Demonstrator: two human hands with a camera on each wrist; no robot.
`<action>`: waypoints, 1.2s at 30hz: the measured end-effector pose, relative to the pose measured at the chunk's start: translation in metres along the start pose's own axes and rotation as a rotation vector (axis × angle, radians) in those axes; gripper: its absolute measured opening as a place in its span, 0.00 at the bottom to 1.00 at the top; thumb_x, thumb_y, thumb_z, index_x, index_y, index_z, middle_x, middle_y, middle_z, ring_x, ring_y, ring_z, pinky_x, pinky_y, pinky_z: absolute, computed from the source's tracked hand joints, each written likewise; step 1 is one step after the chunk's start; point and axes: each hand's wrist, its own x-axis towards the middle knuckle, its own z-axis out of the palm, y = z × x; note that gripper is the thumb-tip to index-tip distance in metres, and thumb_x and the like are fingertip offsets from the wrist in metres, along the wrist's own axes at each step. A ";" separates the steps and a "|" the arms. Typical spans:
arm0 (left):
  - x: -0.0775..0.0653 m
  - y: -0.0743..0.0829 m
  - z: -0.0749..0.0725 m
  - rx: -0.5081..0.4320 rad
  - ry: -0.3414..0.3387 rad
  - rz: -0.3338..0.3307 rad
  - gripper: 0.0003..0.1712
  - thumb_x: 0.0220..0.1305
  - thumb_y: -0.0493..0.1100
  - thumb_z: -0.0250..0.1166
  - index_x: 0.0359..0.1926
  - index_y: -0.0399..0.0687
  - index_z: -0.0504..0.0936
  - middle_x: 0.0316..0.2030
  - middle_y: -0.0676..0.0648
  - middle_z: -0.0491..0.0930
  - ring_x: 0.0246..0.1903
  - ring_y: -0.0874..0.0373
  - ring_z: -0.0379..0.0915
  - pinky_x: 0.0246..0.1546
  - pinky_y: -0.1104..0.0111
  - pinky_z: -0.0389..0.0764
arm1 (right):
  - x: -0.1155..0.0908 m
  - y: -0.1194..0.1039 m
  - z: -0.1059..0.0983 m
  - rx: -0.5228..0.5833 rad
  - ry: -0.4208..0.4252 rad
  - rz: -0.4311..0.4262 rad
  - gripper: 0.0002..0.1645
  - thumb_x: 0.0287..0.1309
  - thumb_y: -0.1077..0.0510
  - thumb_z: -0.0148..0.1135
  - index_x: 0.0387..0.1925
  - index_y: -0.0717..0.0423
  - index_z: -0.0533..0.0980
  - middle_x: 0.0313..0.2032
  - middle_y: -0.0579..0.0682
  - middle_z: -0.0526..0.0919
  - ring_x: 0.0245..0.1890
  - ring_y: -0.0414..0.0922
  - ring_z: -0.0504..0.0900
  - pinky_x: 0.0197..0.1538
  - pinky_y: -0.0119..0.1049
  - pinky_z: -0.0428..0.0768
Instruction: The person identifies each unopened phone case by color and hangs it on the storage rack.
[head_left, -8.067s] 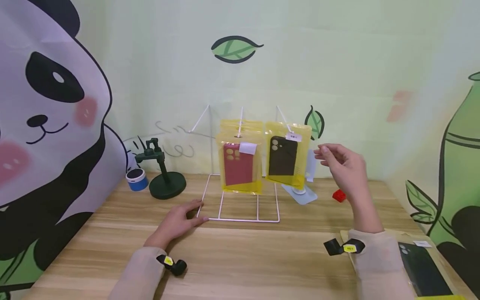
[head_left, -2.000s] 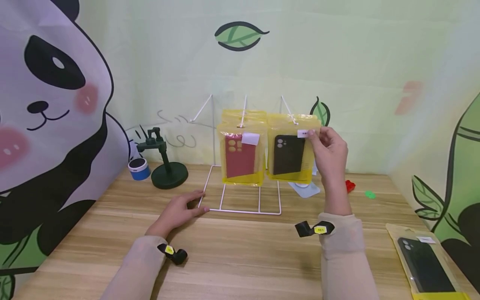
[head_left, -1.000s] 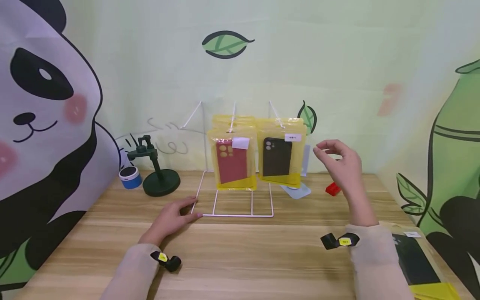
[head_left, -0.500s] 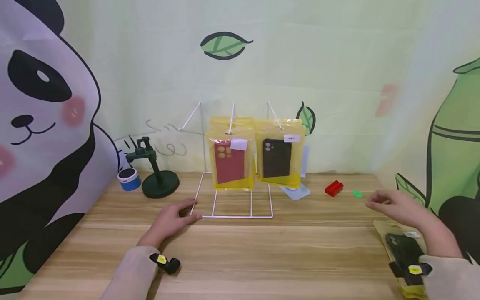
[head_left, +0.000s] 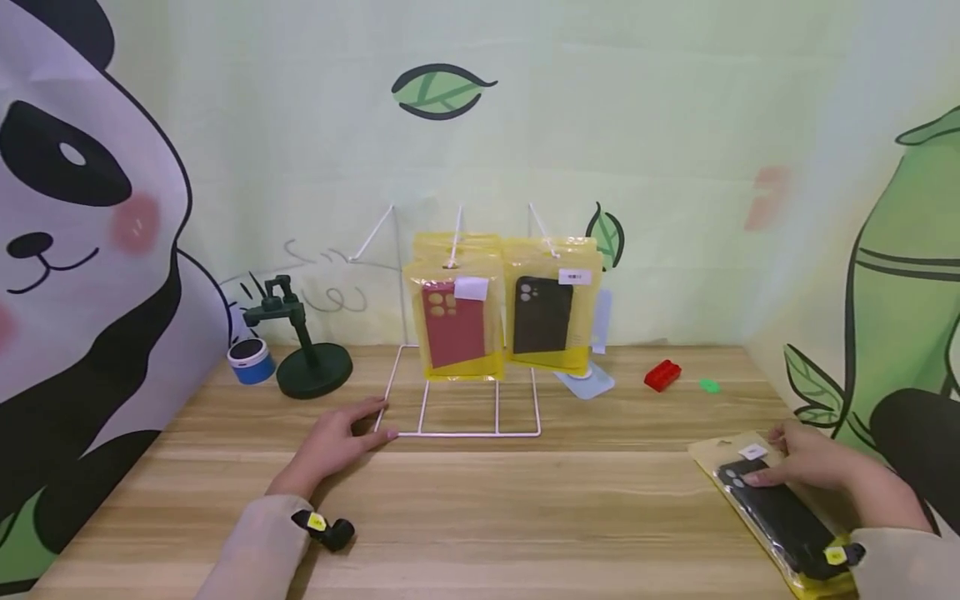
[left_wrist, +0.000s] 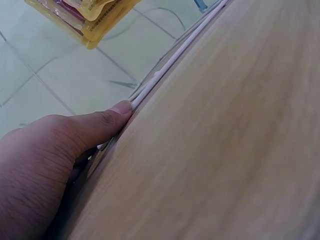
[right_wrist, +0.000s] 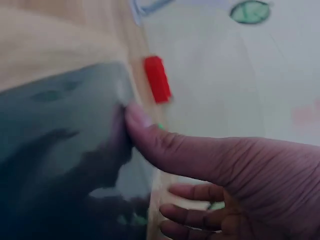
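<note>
My right hand (head_left: 813,457) pinches a bagged black phone case (head_left: 780,508) at the table's right side, thumb on top and fingers at its edge. In the right wrist view the thumb (right_wrist: 165,145) presses the glossy dark bag. My left hand (head_left: 337,442) rests on the near left corner of a white wire display rack (head_left: 465,434), with thumb and fingers spread; the left wrist view has the thumb (left_wrist: 100,127) against the wire. From the rack's middle hook hangs a bagged red phone case (head_left: 454,329), with more bags behind. A bagged black phone case (head_left: 542,317) hangs on the right hook.
The left hook (head_left: 371,233) bears nothing. A dark green stand (head_left: 313,367) and a blue-and-white cylinder (head_left: 252,362) stand at the back left. A red block (head_left: 662,375), a green piece (head_left: 709,386) and a pale blue stand (head_left: 588,383) are at the back right.
My right hand has left the bags on the right hook, moved down and right, and taken hold of the bagged case on the table, which has shifted left. The left hand stays at the rack.
</note>
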 end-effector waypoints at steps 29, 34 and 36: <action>-0.002 -0.002 0.001 0.005 -0.018 -0.024 0.40 0.60 0.68 0.67 0.68 0.56 0.76 0.68 0.46 0.72 0.69 0.42 0.64 0.68 0.41 0.63 | 0.008 -0.015 0.008 0.407 -0.034 -0.061 0.25 0.70 0.51 0.60 0.50 0.71 0.69 0.34 0.53 0.83 0.29 0.45 0.83 0.29 0.38 0.83; -0.001 -0.002 0.001 0.000 -0.015 -0.025 0.39 0.60 0.68 0.67 0.68 0.57 0.76 0.69 0.47 0.72 0.70 0.43 0.63 0.68 0.42 0.62 | 0.007 -0.022 0.003 0.436 0.097 -0.037 0.35 0.70 0.48 0.61 0.59 0.75 0.64 0.38 0.53 0.86 0.33 0.43 0.83 0.33 0.38 0.82; -0.001 -0.002 0.000 -0.002 -0.015 -0.026 0.39 0.60 0.67 0.67 0.68 0.57 0.76 0.68 0.47 0.72 0.70 0.43 0.63 0.68 0.42 0.62 | 0.006 -0.026 -0.001 0.475 0.146 -0.022 0.38 0.70 0.46 0.61 0.63 0.73 0.63 0.39 0.50 0.86 0.34 0.42 0.82 0.36 0.37 0.81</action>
